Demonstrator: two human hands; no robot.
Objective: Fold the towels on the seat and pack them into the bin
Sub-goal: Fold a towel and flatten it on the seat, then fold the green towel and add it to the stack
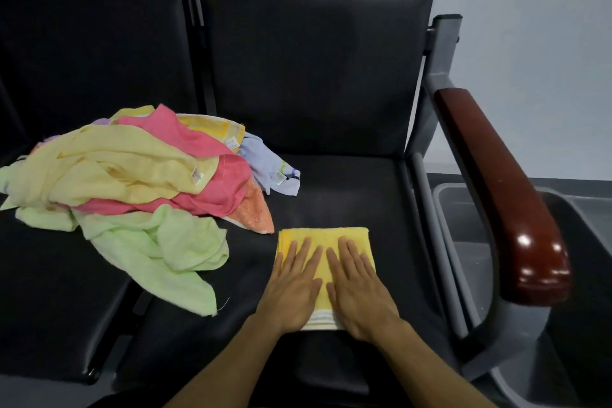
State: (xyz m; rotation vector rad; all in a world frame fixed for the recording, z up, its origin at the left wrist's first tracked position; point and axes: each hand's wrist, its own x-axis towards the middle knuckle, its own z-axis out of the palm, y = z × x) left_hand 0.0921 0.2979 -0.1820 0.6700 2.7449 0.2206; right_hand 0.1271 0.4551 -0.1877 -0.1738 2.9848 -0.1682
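Pressing flat on folded yellow towel [326, 238], left hand [294, 288] and right hand [359, 291] side by side, fingers straight; towel on seat [347, 189], unfolded pile [132, 182] at ten o'clock, bin [463, 219] at three o'clock.

Black padded seats [347, 195] stand joined in a row before me, their tall backrests [314, 69] dark and matte. At the seat's right edge a grey metal frame [440, 56] carries a glossy reddish-brown armrest [503, 195]. Behind it, a plain pale wall [536, 43] meets dark flooring [583, 182] under soft, even light.
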